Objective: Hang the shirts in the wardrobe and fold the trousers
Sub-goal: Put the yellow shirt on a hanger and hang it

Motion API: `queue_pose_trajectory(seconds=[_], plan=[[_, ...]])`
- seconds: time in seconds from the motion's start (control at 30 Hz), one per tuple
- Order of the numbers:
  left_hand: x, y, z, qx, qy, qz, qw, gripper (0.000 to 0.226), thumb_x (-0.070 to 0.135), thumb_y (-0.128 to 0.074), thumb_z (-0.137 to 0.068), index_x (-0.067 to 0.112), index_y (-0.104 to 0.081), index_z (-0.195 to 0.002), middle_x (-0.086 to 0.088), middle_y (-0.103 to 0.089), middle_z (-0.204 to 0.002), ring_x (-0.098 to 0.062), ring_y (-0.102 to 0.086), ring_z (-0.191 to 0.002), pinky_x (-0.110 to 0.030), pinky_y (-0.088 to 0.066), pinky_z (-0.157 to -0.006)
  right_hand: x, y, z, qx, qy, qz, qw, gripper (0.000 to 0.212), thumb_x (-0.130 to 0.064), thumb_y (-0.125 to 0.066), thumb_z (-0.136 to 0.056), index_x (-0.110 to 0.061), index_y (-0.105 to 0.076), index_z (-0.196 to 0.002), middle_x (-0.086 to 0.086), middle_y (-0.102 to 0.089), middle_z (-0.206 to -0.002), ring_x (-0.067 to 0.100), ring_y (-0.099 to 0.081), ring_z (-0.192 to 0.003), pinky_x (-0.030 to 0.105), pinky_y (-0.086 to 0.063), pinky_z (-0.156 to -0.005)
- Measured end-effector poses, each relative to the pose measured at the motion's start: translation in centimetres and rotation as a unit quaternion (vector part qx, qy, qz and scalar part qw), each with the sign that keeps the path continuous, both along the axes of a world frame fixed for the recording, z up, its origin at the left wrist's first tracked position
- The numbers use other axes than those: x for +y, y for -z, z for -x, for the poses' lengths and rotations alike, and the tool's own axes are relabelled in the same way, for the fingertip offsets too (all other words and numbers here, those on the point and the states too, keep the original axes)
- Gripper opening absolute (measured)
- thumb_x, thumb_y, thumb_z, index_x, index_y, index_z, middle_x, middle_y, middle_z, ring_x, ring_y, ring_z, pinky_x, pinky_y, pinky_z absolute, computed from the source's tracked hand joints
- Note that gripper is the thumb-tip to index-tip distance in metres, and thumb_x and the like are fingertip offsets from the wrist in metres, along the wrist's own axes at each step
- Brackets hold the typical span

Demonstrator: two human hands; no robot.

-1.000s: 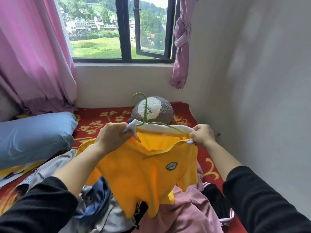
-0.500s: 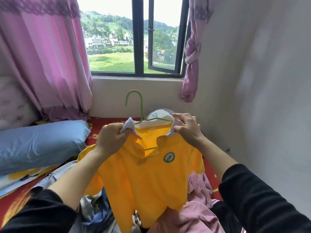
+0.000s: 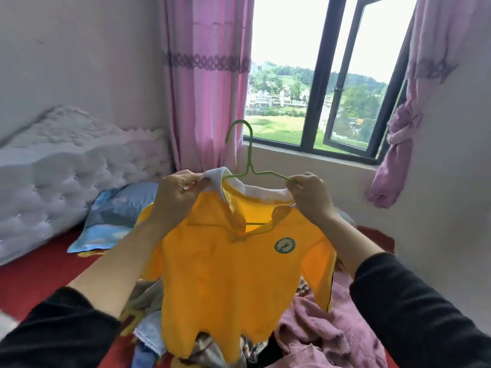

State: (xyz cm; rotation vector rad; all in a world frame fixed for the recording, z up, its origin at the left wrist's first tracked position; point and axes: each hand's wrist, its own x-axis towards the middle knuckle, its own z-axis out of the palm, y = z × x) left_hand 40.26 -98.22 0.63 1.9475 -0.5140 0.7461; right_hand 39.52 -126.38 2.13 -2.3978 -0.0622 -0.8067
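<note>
Yellow polo shirt (image 3: 239,274) is held up over the clothes pile (image 3: 318,330) on the bed (image 3: 39,282), threaded on a green wire hanger (image 3: 249,155). Left hand (image 3: 175,197) pinches the white collar; right hand (image 3: 310,197) grips the hanger arm plus collar. The fabric looks light and limp and may slide off thin wire — carry it by the hook.

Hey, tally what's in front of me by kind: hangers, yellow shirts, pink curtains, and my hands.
Hangers: 1, green hanger
Yellow shirts: 1, yellow shirt
Pink curtains: 2, hanging curtain, tied curtain
Hands: 2, left hand, right hand
Total: 6
</note>
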Motion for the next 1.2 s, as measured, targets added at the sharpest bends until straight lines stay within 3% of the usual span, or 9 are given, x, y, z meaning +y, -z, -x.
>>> queue_pose_trajectory(seconds=[0.13, 0.2, 0.3, 0.43, 0.73, 0.83, 0.9, 1.03, 1.2], plan=[[4.8, 0.6, 6.2, -0.004, -0.06, 0.017, 0.998, 0.019, 0.026, -0.067, -0.088, 0.011, -0.076, -0.095, 0.0, -0.066, -0.08, -0.009, -0.06, -0.075, -0.023, -0.046, -0.068, 4.1, 0.0, 1.1, 0.018, -0.053, -0.039, 0.998, 0.023, -0.023, -0.06, -0.091, -0.007, -0.075, -0.087, 0.014, -0.071, -0.083, 0.033, -0.064, -0.08, 0.045, -0.053, -0.075], [7.7, 0.8, 9.0, 0.05, -0.043, 0.052, 0.996, 0.021, 0.036, -0.07, -0.084, 0.017, -0.076, -0.088, 0.006, -0.069, -0.09, -0.003, -0.063, -0.085, -0.019, -0.048, -0.077, 7.0, 0.0, 1.9, 0.022, -0.087, -0.061, 0.994, 0.023, -0.023, -0.061, -0.09, -0.006, -0.076, -0.083, 0.015, -0.071, -0.075, 0.035, -0.065, -0.076, 0.044, -0.054, -0.071], [13.1, 1.9, 12.1, 0.176, -0.132, 0.017, 0.975, 0.032, 0.042, -0.055, -0.09, 0.024, -0.07, -0.111, 0.006, -0.067, -0.119, -0.011, -0.06, -0.111, -0.029, -0.044, -0.097, 11.6, 0.3, 2.9, 0.048, -0.139, -0.079, 0.986, 0.023, -0.023, -0.063, -0.09, -0.012, -0.076, -0.076, 0.009, -0.065, -0.062, 0.031, -0.059, -0.066, 0.038, -0.049, -0.067], [19.8, 4.5, 16.8, 0.347, -0.145, -0.007, 0.926, 0.038, 0.041, -0.05, -0.096, 0.011, -0.069, -0.085, -0.004, -0.065, -0.081, -0.024, -0.058, -0.083, -0.034, -0.042, -0.076, 17.6, 1.3, 4.0, 0.091, -0.188, -0.063, 0.976, 0.033, -0.022, -0.061, -0.089, -0.003, -0.064, -0.062, 0.003, -0.047, -0.051, 0.019, -0.043, -0.057, 0.033, -0.039, -0.062], [32.6, 6.9, 26.7, 0.238, -0.286, 0.164, 0.914, 0.024, 0.032, -0.053, -0.097, 0.017, -0.071, -0.092, -0.006, -0.068, -0.089, -0.02, -0.061, -0.085, -0.037, -0.049, -0.08, 35.9, 1.6, 9.1, 0.089, -0.27, 0.062, 0.957, 0.034, -0.016, -0.051, -0.083, -0.012, -0.039, -0.051, 0.0, -0.037, -0.05, 0.028, -0.037, -0.065, 0.036, -0.023, -0.072], [37.2, 7.6, 29.5, 0.227, -0.33, 0.149, 0.904, 0.028, 0.035, -0.054, -0.096, 0.015, -0.074, -0.092, -0.007, -0.069, -0.088, -0.019, -0.06, -0.083, -0.031, -0.045, -0.076, 44.1, 1.2, 12.4, 0.118, -0.401, 0.09, 0.904, 0.022, -0.03, -0.06, -0.085, -0.016, -0.058, -0.067, 0.003, -0.059, -0.067, 0.027, -0.052, -0.072, 0.037, -0.034, -0.077], [40.2, 8.0, 31.5, 0.223, -0.364, 0.152, 0.892, 0.026, 0.037, -0.053, -0.096, 0.02, -0.073, -0.099, 0.0, -0.071, -0.095, -0.016, -0.062, -0.09, -0.031, -0.048, -0.082, 49.2, 1.1, 14.3, 0.175, -0.476, 0.038, 0.861, 0.038, -0.045, -0.064, -0.085, -0.011, -0.061, -0.07, 0.002, -0.057, -0.065, 0.018, -0.05, -0.061, 0.031, -0.039, -0.061], [46.1, 8.1, 36.1, 0.15, -0.466, 0.106, 0.866, 0.032, 0.038, -0.049, -0.097, 0.014, -0.071, -0.102, 0.007, -0.067, -0.086, -0.005, -0.057, -0.077, -0.021, -0.045, -0.067, 57.6, 2.4, 16.1, 0.219, -0.473, 0.049, 0.852, 0.03, -0.036, -0.061, -0.091, -0.012, -0.067, -0.075, -0.005, -0.045, -0.054, 0.009, -0.039, -0.05, 0.022, -0.029, -0.047], [51.5, 8.1, 41.0, 0.099, -0.535, 0.03, 0.838, 0.034, 0.032, -0.052, -0.096, 0.011, -0.065, -0.074, 0.004, -0.058, -0.074, -0.019, -0.057, -0.076, -0.028, -0.042, -0.063, 64.5, 3.9, 17.7, 0.213, -0.478, 0.043, 0.851, 0.038, -0.036, -0.06, -0.092, -0.015, -0.052, -0.061, -0.001, -0.045, -0.055, 0.015, -0.042, -0.057, 0.028, -0.029, -0.049]])
